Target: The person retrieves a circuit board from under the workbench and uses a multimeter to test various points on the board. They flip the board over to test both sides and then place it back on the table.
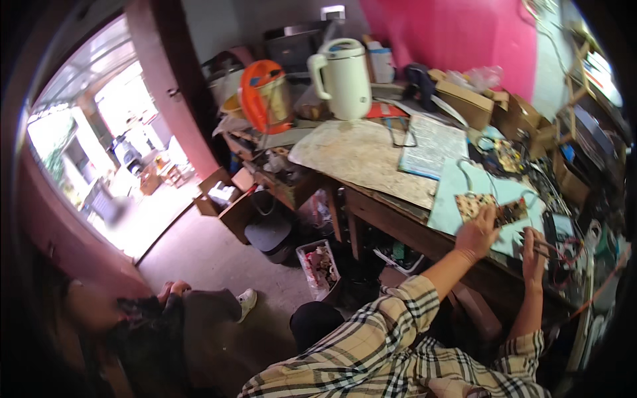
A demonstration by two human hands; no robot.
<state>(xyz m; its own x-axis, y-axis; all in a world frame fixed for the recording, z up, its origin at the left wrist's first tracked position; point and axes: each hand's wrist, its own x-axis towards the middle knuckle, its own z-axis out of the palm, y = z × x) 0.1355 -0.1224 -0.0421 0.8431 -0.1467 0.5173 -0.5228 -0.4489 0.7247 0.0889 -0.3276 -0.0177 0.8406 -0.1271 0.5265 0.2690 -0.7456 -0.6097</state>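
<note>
At the right end of the workbench, my left hand (479, 237) grips the near edge of a circuit board (472, 203). The board shows a light, spotted section, and a darker section with components (512, 211) sits to its right; whether the two are one piece I cannot tell. Beneath lies a pale blue-green sheet (446, 211). My right hand (533, 257) is closed round thin, stick-like test probes (543, 246), just right of the board. Red and dark leads (570, 255) run near this hand. The probe tips are too small to make out.
A white kettle-shaped appliance (347, 79) and an orange basin (260, 96) stand at the back. Papers (432, 147) lie beyond the sheet; tangled wires and parts (507, 154) crowd the right. Below is a bin of scraps (318, 265). Another person (156, 318) sits at lower left.
</note>
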